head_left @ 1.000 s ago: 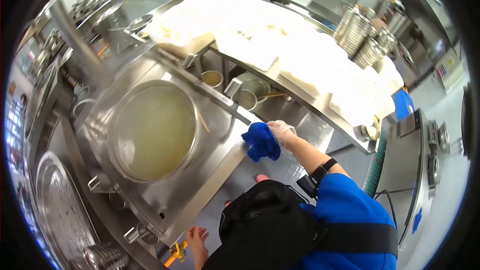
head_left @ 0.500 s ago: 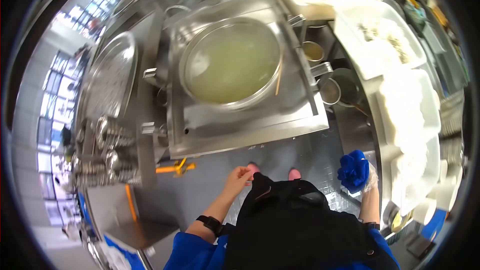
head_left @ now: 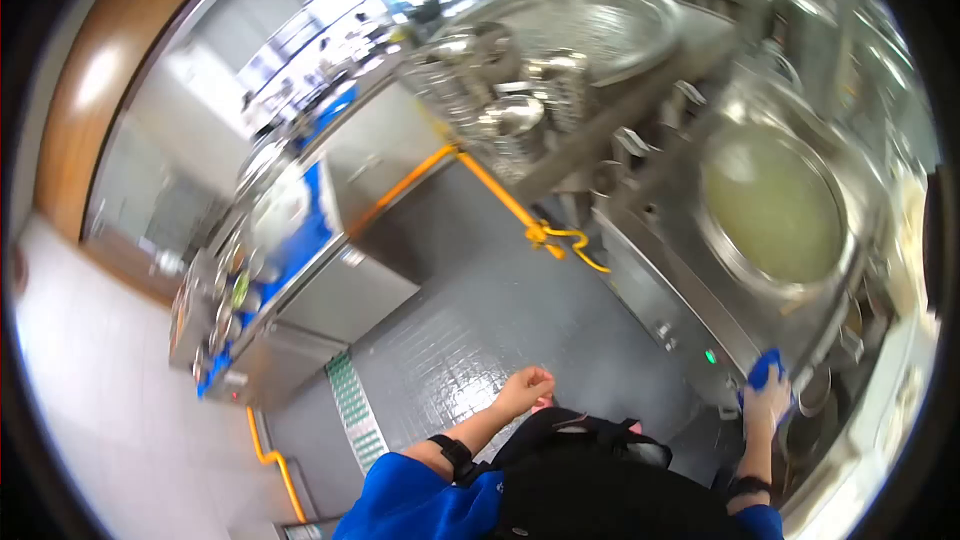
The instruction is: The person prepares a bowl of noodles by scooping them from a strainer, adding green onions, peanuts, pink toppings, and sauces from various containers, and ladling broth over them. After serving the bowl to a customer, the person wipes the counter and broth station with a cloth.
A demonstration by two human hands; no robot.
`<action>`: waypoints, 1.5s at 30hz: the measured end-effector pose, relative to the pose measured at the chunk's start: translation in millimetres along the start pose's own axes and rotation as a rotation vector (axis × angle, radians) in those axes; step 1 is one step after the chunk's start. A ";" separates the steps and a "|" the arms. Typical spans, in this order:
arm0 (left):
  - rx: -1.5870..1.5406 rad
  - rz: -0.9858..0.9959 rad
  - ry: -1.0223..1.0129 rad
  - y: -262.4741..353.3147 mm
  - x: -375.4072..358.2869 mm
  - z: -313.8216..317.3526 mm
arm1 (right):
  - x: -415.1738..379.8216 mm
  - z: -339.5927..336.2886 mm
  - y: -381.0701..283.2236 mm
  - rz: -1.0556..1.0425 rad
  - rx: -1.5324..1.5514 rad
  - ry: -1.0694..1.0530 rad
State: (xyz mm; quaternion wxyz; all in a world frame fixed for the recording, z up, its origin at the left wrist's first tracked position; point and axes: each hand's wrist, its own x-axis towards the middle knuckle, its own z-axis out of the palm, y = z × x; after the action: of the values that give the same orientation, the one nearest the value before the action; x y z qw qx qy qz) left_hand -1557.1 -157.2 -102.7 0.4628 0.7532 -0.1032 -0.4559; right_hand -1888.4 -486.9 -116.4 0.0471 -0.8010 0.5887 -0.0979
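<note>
My right hand (head_left: 768, 404), in a thin clear glove, is closed on a bunched blue cloth (head_left: 765, 368). It is at the front right corner of the steel stove (head_left: 700, 305), and the cloth seems to touch its edge, though blur hides the exact contact. My left hand (head_left: 526, 392) hangs bare in front of my body over the floor, fingers curled together with nothing visible in them. A large round pot (head_left: 775, 202) of cloudy yellow-green liquid is set into the stove top.
Stacked metal bowls (head_left: 515, 120) and a big round steel tray (head_left: 600, 25) lie left of the stove. A yellow gas pipe (head_left: 500, 195) runs low beside it. Farther left stands a steel counter (head_left: 340, 305) with blue covering. White tubs (head_left: 880, 410) line the right.
The view has swung left, bringing the left counter and wall into sight. My right hand has moved with the blue cloth from beside the white tubs to the stove's front corner.
</note>
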 end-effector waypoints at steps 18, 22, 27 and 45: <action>-0.334 -0.062 0.347 -114.1 -68.0 -195.2 | 93.5 144.7 -101.7 -0.224 0.060 0.099; -0.377 -0.105 0.387 -130.1 -65.9 -231.6 | 82.3 148.4 -207.1 -0.425 0.392 0.089; -0.406 -0.072 0.345 -134.7 -42.7 -254.2 | -19.3 85.3 -342.2 -0.175 0.694 -0.375; -0.829 -0.130 -0.538 97.5 -5.7 -54.6 | -125.0 -81.2 -336.8 -0.856 0.769 -0.162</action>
State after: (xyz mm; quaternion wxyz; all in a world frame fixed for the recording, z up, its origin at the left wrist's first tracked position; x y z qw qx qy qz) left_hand -1491.5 -174.6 -13.7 0.6508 0.3665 0.0183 -0.6647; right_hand -1627.1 -262.7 14.5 0.3357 -0.8980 0.1290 -0.2534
